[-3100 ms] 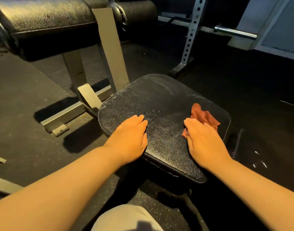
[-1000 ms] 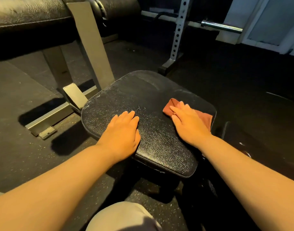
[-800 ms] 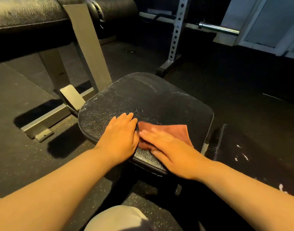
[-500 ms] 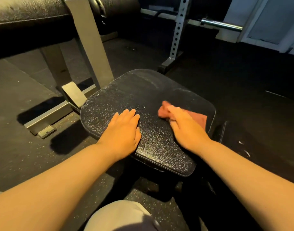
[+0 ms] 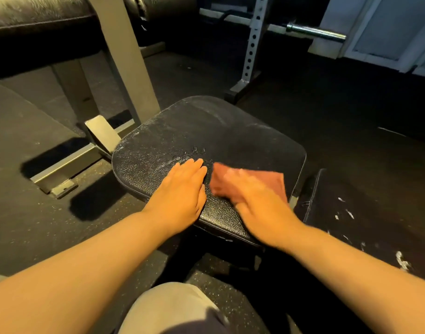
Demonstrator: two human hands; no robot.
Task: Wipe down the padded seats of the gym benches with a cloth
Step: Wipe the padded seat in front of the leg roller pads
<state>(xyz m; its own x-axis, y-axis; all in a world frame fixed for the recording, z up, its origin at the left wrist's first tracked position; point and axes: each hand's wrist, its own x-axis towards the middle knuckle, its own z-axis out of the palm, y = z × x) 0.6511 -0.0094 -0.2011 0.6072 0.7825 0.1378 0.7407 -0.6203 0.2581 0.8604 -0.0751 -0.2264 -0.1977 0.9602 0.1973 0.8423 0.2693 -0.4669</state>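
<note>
Cloth (image 5: 274, 183), a reddish-brown rag, lies on the near right part of the black padded seat (image 5: 206, 131), pinned under the right hand (image 5: 257, 201). Half a second ago it sat farther out toward the seat's right edge; now it has been swept inward, its leading edge just beside the fingertips of the left hand (image 5: 182, 191). A little before that it was also drawn in against the left hand, so the strokes run back and forth across the same near band of the pad. My reading is that the wipe of this seat is mid-way: the near half is getting repeated passes, while the far half, which shows pale scuffs and a small glinting patch near its middle, does not look covered yet.

The right hand is blurred with motion; its fingers look stretched flat over the cloth, pressing rather than pinching. The left hand has not shifted: palm down, fingers straight and together, it rests on the seat's near left part, steadying it.

Counted: one cloth, two hands, one seat under work. A second dark pad (image 5: 365, 213), flecked with white, sits just beside it on the right. One larger black cushion (image 5: 38, 10) stands at upper left on grey steel legs (image 5: 127, 61), and one white perforated upright (image 5: 251, 44) with one bar (image 5: 315, 32) stands behind.
</note>
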